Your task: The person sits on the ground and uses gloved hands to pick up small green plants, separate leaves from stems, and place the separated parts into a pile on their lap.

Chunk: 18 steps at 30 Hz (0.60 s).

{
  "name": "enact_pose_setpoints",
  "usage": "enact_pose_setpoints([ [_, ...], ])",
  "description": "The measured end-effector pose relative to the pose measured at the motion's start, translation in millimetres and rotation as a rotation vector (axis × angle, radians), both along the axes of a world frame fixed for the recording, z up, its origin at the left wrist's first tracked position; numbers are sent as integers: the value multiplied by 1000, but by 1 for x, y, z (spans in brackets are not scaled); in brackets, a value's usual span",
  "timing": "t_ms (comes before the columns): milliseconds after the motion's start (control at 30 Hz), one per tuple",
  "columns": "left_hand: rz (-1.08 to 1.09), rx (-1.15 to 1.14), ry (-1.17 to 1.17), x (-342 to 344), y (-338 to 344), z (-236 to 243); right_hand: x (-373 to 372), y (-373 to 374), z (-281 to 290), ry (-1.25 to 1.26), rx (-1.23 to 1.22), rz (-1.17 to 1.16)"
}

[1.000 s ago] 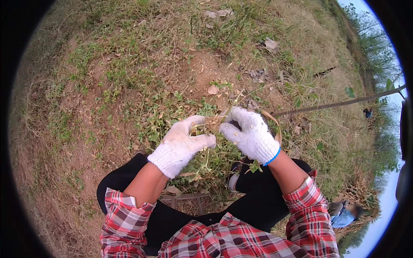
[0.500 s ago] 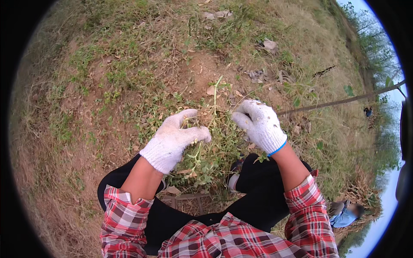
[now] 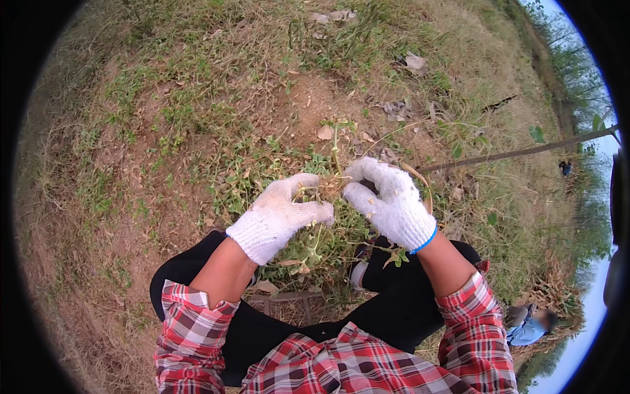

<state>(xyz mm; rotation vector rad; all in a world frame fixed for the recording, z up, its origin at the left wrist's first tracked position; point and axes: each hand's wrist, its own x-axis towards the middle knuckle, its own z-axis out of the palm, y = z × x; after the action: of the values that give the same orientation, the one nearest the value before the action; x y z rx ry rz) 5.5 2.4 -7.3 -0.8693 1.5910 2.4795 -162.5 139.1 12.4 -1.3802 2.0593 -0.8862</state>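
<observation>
Grass and bare brown soil [image 3: 164, 164] lie out to the left of the fingers, thin green tufts mixed with dry straw. Nearer in, the left hand [image 3: 282, 217], in a white knit glove, is raised above the ground with its plaid sleeve [image 3: 193, 328] pushed back along the forearm. Its fingers [image 3: 298, 187] curl over and its thumb presses in beneath them, pinching the left side of a small tuft of dry roots and stems [image 3: 325, 189]. That tuft sits right between the two sets of fingertips, held off the ground, and a thin green stem [image 3: 335, 141] rises from it away from the person. Below the fingers, green leafy weeds [image 3: 315, 246] hang or lie in front of the dark trousers [image 3: 394, 308]; whether they join the tuft cannot be told.

Just right of the tuft, the right hand [image 3: 390, 203], also in a white glove with a blue cuff edge, has its fingers [image 3: 361, 172] bent and closed on the tuft's right side, thumb underneath. Beyond the fingers, dry fallen leaves [image 3: 415, 62] are scattered on the soil. Well to the right, a slim bare trunk [image 3: 525, 152] slants across the slope, and at the lower right another person [image 3: 528, 325] in light blue sits low in the dry grass.
</observation>
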Motion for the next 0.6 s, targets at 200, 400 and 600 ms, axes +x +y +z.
enact_pose_setpoints([
  [200,50,8,-2,0,-1,-1,-1,-1,2,231,-22,13],
  [400,185,-157,-39,-2,-5,-4,-5,-1,3,-330,215,-118],
  [600,199,-746,-82,-4,1,-20,18,-3,-8,-384,222,-25],
])
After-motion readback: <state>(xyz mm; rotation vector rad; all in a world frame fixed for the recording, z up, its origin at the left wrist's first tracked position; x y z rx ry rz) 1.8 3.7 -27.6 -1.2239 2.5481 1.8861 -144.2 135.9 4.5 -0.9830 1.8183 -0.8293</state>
